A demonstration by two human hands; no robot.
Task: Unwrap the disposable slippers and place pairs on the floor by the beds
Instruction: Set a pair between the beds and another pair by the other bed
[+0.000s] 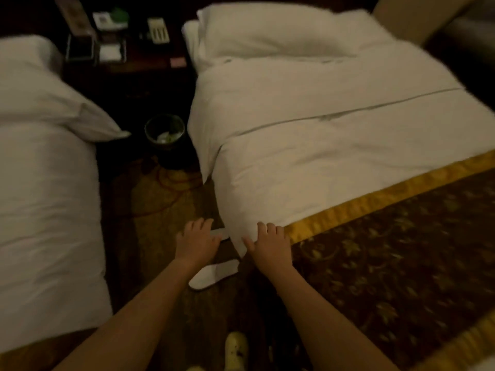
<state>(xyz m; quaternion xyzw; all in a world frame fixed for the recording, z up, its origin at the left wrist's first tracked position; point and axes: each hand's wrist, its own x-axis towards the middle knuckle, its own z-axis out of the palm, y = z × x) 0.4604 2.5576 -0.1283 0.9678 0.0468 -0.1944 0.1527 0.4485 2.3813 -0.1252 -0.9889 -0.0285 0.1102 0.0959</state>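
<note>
Both hands reach down into the aisle between two beds, palms down, fingers straight and slightly spread, gripping nothing. The left hand (197,238) lies over the far slipper (221,233), of which only a white strip shows past the fingers; whether the hand presses on it cannot be told. The right hand (269,243) rests on the hanging corner of the white duvet (308,162), just beside the gold border of the bed runner (401,250).

The near slipper (214,274), white and unwrapped, lies flat and aslant on the patterned carpet (150,210) between the two forearms, close to the side edge of the right bed. A strip of dark carpet separates it from the far slipper.

Further up the aisle a round waste bin (164,132) stands on the carpet near the right bed's side edge, with pale scraps inside. Beyond it, at the head of the aisle, a dark nightstand (128,76) carries a telephone (158,30) and some small items too blurred to name. A white pillow (267,30) lies at the head of the right bed. The left bed (45,196), all white, fills the left side. A pale shoe (235,346) shows on the carpet at the bottom edge.
</note>
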